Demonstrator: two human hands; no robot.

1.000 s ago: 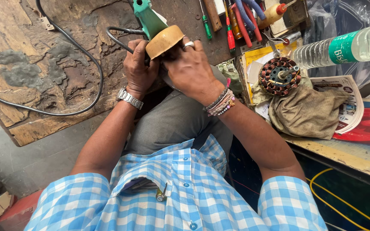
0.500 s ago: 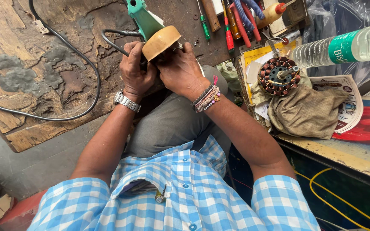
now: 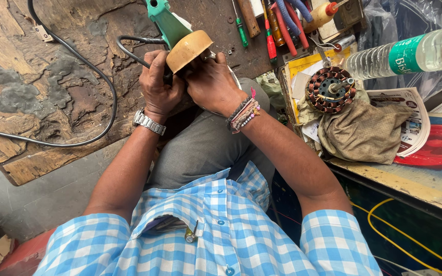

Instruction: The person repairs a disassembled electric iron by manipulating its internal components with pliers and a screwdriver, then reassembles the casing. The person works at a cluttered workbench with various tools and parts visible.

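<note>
— Looking at the middle, what is being gripped?

— A tan round cap (image 3: pixel 189 49) on a green tool (image 3: pixel 163 21) is clasped by the right hand (image 3: pixel 212 84); the left hand (image 3: pixel 158 84) is clenched just beside it, over the worn tabletop (image 3: pixel 52 71).

— And on the right?

— A copper-wound motor stator (image 3: pixel 330 90) is seen on a cloth (image 3: pixel 364 133).

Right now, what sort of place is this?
Probably a small electrical repair workshop: a copper-wound motor stator lies on a cloth, screwdrivers clutter the worn wooden workbench, and both hands grip a corded green tool.
</note>
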